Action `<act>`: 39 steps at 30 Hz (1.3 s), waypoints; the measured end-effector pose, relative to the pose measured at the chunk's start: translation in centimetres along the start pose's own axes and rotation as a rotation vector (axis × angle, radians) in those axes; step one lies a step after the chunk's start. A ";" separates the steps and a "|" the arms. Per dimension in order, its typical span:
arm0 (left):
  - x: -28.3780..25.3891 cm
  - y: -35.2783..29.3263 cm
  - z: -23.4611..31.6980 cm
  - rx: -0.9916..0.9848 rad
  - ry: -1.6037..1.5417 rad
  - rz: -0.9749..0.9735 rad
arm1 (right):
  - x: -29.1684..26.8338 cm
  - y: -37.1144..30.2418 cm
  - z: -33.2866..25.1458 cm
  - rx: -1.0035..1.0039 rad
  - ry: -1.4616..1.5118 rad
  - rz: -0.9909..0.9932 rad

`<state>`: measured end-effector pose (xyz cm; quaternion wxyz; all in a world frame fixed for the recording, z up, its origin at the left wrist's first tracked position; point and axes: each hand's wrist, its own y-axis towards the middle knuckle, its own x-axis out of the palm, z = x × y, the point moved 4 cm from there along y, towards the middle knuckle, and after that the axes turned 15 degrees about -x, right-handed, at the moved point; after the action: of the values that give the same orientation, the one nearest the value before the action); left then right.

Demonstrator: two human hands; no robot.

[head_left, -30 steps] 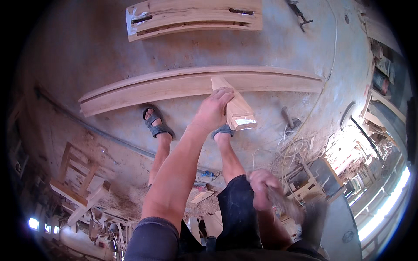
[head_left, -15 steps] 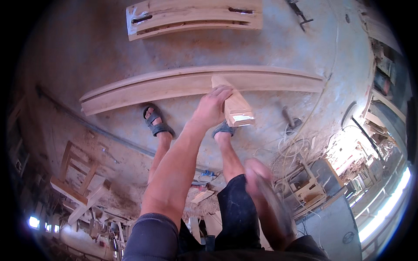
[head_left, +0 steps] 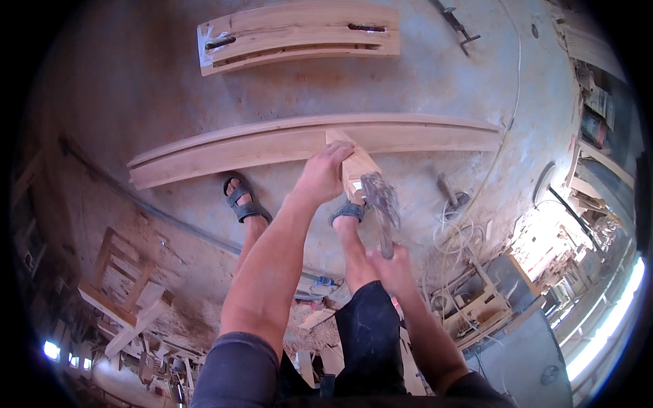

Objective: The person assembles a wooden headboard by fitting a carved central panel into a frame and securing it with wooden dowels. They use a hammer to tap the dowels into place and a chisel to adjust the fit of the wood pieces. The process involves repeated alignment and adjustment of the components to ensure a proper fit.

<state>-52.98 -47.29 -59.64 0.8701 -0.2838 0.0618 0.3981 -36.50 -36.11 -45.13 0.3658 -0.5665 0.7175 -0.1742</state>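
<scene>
My left hand (head_left: 322, 171) is closed around a short wooden rail (head_left: 362, 162), its fingers over the upper side. The far end of this rail meets a long grooved wooden beam (head_left: 231, 151) lying on the floor; whether it sits in a joint there, I cannot tell. White stuff shows on the rail's near end. In my right hand (head_left: 394, 269) is the handle of a hammer (head_left: 386, 234). Its blurred head is at the rail's near end and partly covers it; contact is unclear.
Beyond the beam lies a wide wooden panel (head_left: 299, 34) with slots and white smears. A metal clamp (head_left: 459, 26) rests at the far right. Another hammer-like tool (head_left: 447, 190) and a thin cable (head_left: 496, 160) are to my right. My sandalled feet (head_left: 238, 197) stand near the beam.
My right hand has swung the hammer from beside my right thigh forward to the rail's near end. My left hand keeps its hold, and the rail's near end has shifted slightly left.
</scene>
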 end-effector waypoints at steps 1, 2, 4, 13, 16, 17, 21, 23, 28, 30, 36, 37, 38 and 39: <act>0.0 0.1 -0.3 -0.007 0.000 0.002 | -0.3 -1.1 -1.8 -0.060 0.005 0.038; -0.1 0.0 -0.1 0.002 -0.015 0.013 | -0.4 -2.0 -3.1 -0.112 0.013 0.077; -0.2 0.0 0.3 0.020 -0.043 0.035 | -0.7 -2.4 -1.5 -0.485 0.093 0.104; 0.3 0.0 -0.4 0.028 -0.038 0.039 | -0.8 -2.4 1.3 -0.349 -0.037 0.037; 0.4 0.1 -0.1 0.027 -0.059 0.014 | -0.7 -1.1 4.3 -0.156 0.007 0.012; 0.2 0.0 -0.2 0.040 -0.051 0.030 | -0.3 0.2 4.4 -0.070 0.004 -0.013; 0.9 -0.2 -0.5 0.008 -0.042 0.047 | -1.6 -0.9 2.3 -0.163 0.039 0.022; 1.1 -0.1 -0.2 0.004 -0.066 0.029 | -1.2 -1.5 3.1 -0.169 0.064 0.052; 0.7 -0.7 -0.9 -0.034 0.059 0.025 | -0.9 0.2 2.4 -0.020 -0.073 -0.026; 0.7 -0.7 -0.5 -0.072 0.054 -0.010 | -0.8 -0.6 1.2 -0.141 -0.033 0.061; 0.3 -2.2 0.2 -0.372 0.149 -0.030 | -0.8 0.3 3.7 0.034 -0.141 -0.149; 0.4 -3.1 0.2 -0.455 0.177 -0.041 | -1.4 -0.5 3.6 0.028 -0.068 -0.105; 0.3 -4.8 -1.1 -0.526 0.188 -0.042 | -2.1 -2.0 3.3 0.030 0.004 -0.054; -0.7 -6.6 -3.7 -0.585 0.201 -0.037 | -1.8 -3.3 4.0 0.087 0.005 -0.063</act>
<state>-48.19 -53.18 -59.58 0.7482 -0.5613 0.0250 0.3528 -31.24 -34.69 -45.02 0.3827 -0.5721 0.6919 -0.2181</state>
